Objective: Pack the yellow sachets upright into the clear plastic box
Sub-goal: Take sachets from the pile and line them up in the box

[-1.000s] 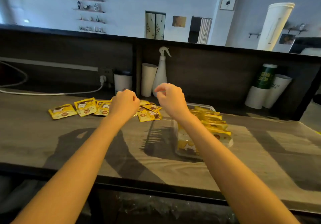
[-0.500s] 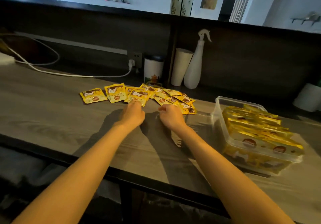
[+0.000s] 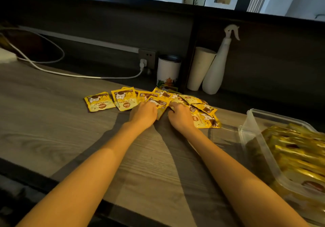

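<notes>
Several yellow sachets [image 3: 204, 111] lie flat in an overlapping row at the back of the wooden counter, the leftmost sachet [image 3: 98, 102] lying apart. My left hand [image 3: 143, 115] has its fingers curled on the near edge of one sachet [image 3: 159, 103] in the middle of the row. My right hand [image 3: 179, 116] lies just beside it, its index fingertip touching that sachet's right edge. The clear plastic box [image 3: 253, 121] stands at the right, with several packed sachets [image 3: 295, 149] upright inside; it is partly cut off by the frame.
Behind the row stand a white mug [image 3: 168, 71], a stack of paper cups [image 3: 198, 68] and a white spray bottle [image 3: 216, 68] against the dark back panel. A white cable [image 3: 70, 74] runs to a wall socket. The counter's front edge [image 3: 112, 204] is near me.
Both hands came down from in front of me to the sachet row and reached its middle. The view swung left, so the box now sits at the right edge.
</notes>
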The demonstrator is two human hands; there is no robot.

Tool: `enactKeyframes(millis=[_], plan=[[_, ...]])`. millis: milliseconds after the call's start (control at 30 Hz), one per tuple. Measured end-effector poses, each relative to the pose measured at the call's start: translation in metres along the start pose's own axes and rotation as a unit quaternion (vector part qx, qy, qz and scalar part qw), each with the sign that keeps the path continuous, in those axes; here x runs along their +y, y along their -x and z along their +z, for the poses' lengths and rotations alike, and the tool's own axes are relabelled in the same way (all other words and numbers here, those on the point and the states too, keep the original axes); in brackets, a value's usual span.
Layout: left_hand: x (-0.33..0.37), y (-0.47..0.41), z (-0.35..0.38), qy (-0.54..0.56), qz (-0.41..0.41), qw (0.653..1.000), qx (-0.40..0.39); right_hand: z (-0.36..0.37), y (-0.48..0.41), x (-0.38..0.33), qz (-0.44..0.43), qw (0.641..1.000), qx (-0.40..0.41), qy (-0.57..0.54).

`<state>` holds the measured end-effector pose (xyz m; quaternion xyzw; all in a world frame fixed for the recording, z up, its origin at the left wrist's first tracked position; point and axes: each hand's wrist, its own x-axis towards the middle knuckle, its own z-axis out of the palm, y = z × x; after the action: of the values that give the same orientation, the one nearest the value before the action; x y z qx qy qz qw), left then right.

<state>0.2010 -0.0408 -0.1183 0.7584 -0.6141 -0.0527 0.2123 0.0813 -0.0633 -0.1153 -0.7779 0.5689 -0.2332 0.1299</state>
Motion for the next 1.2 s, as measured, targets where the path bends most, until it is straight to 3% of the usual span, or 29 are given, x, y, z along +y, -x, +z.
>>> enactKeyframes(millis=[167,300,367,533,700,967,1200], plan=[[-0.017,-0.004,-0.015,0.02,-0.031,0.995,0.095,0.013,-0.009,-0.013,0.048,0.998,0.002,0.03],[-0.036,-0.003,-0.012,-0.069,-0.094,0.993,-0.021,0.015,-0.008,-0.024,0.086,0.992,-0.056,0.071],[-0.039,0.001,-0.013,-0.085,-0.084,0.992,-0.037,0.016,-0.009,-0.027,0.099,0.992,-0.059,0.058],[-0.039,0.008,-0.023,-0.09,-0.034,0.994,-0.048,0.014,-0.007,-0.032,0.152,0.988,-0.017,-0.037],[-0.033,0.021,-0.03,-0.08,-0.004,0.995,-0.066,-0.002,0.009,-0.028,0.145,0.964,0.025,-0.223],[0.01,0.061,-0.042,-0.077,0.044,0.985,-0.145,-0.023,0.039,-0.007,0.151,0.945,0.082,-0.28],[0.031,0.078,-0.034,-0.063,0.018,0.981,-0.18,-0.045,0.067,0.014,0.163,0.924,0.151,-0.312]])
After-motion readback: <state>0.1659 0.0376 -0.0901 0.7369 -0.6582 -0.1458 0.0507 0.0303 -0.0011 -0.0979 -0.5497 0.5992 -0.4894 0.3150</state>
